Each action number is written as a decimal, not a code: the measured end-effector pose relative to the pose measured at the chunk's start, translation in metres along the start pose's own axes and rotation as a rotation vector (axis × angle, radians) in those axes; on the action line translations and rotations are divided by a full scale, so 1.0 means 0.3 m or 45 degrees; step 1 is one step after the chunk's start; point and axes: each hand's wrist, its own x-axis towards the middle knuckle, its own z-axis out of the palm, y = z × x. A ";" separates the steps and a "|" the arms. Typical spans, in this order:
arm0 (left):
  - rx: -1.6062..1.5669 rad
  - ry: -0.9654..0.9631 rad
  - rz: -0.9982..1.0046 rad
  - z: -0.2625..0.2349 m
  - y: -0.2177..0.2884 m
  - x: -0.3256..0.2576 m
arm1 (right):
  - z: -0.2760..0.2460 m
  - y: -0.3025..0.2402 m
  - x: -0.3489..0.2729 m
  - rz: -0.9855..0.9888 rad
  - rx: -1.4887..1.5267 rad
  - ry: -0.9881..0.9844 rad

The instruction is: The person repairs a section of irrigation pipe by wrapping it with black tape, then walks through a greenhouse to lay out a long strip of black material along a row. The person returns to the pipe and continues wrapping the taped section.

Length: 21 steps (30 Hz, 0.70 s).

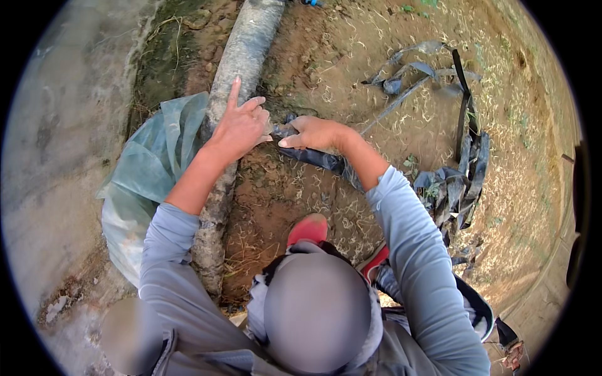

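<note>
- The right hand point(313, 135) is closed on a black plastic strip point(313, 158), thumb over it and fingers mostly hidden behind.
- The left hand point(241, 128) has its index finger stretched out, pointing up along the grey pole point(248, 47), with the other fingers bent; whether they pinch an end of the strip I cannot tell, as the fingertips are unclear.
- The strip lies just right of the left hand and at the right hand's thumb, so the right hand is nearer; its visible length slants down and right, passing under the right forearm.
- The pole's long axis runs from top centre to lower left, beneath the left hand and forearm, well across the strip's line.
- A translucent plastic sheet point(147, 166) sits left of the pole, and tangled dark strips point(461, 188) lie on the soil point(351, 75) to the right.
</note>
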 end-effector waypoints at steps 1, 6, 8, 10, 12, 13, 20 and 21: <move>-0.016 -0.003 0.008 0.003 0.001 0.003 | 0.020 0.001 -0.014 -0.046 -0.114 0.153; 0.018 -0.072 -0.026 -0.016 0.005 0.007 | 0.112 -0.079 -0.035 -0.233 -0.664 0.742; 0.019 -0.050 0.000 -0.009 0.014 0.018 | 0.180 -0.082 0.008 -0.259 -0.735 1.058; 0.010 -0.005 -0.008 0.001 0.008 0.012 | 0.201 -0.091 0.036 -0.291 -0.775 1.249; -0.091 0.063 -0.055 -0.007 0.018 0.012 | 0.188 -0.079 0.015 -0.257 -0.690 1.179; -0.193 0.109 -0.096 -0.030 0.044 0.022 | 0.176 -0.080 -0.009 -0.233 -0.649 1.139; -0.286 -0.035 -0.073 -0.011 0.060 0.053 | 0.119 -0.012 -0.092 -0.031 -0.676 0.863; -0.291 -0.022 -0.042 -0.008 0.053 0.049 | 0.110 -0.008 -0.092 -0.043 -0.702 0.815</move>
